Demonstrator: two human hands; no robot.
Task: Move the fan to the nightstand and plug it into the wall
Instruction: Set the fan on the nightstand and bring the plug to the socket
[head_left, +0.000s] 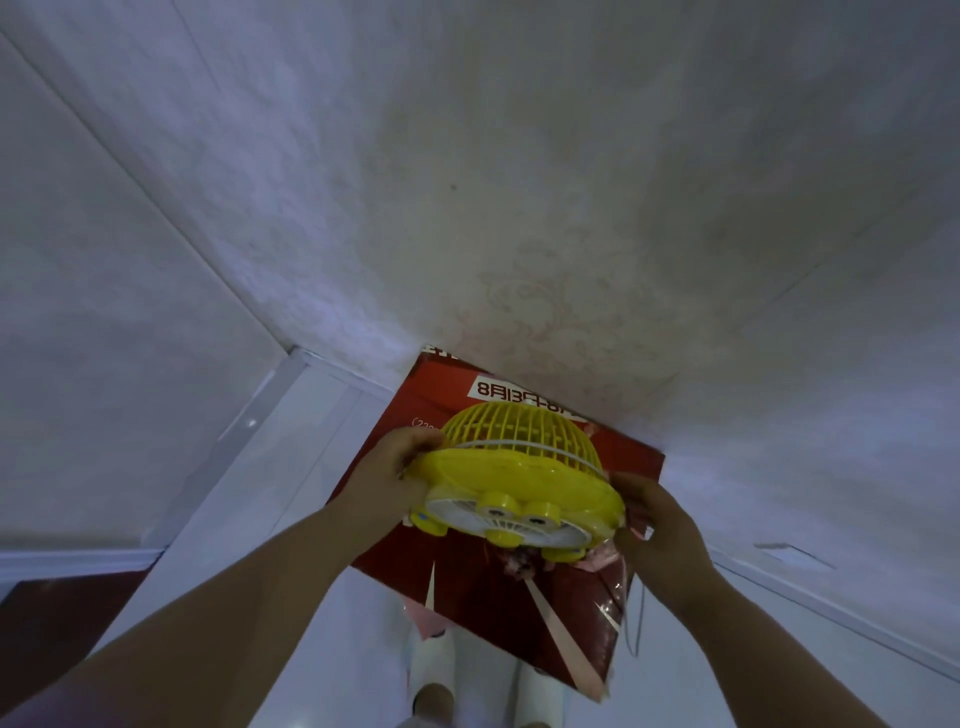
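Observation:
A small yellow fan (511, 467) with a round grille and a cartoon face stands on a red printed sheet (478, 587) that covers a surface against the wall. My left hand (397, 470) grips the fan's left side. My right hand (657, 517) is at its right edge, fingers closed on the rim. A thin cord (638, 618) hangs below my right wrist. No wall socket is clearly visible.
The pale patterned wall (519, 208) fills the upper view. A white door frame (270, 415) runs down the left, and a white baseboard (831, 618) down the right. Dark red floor (67, 613) shows at the lower left. My feet (431, 696) are below the sheet.

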